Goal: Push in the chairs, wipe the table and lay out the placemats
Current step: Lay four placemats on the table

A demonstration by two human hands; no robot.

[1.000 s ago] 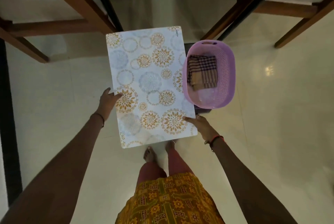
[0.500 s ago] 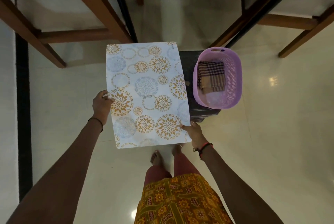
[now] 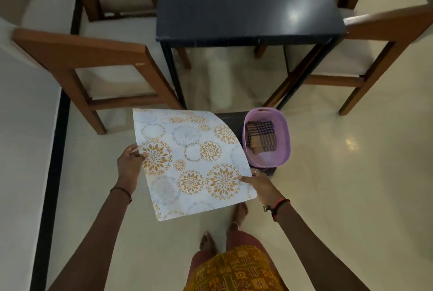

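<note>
A wooden chair (image 3: 93, 65) stands at the far left beside the dark table (image 3: 248, 2). Nearer, the left hand (image 3: 129, 164) pinches the left edge of the floral placemat (image 3: 189, 161), held above the floor. The right hand (image 3: 262, 185) pinches its right edge, just near of a purple basket (image 3: 283, 140) holding a checked cloth (image 3: 260, 136).
</note>
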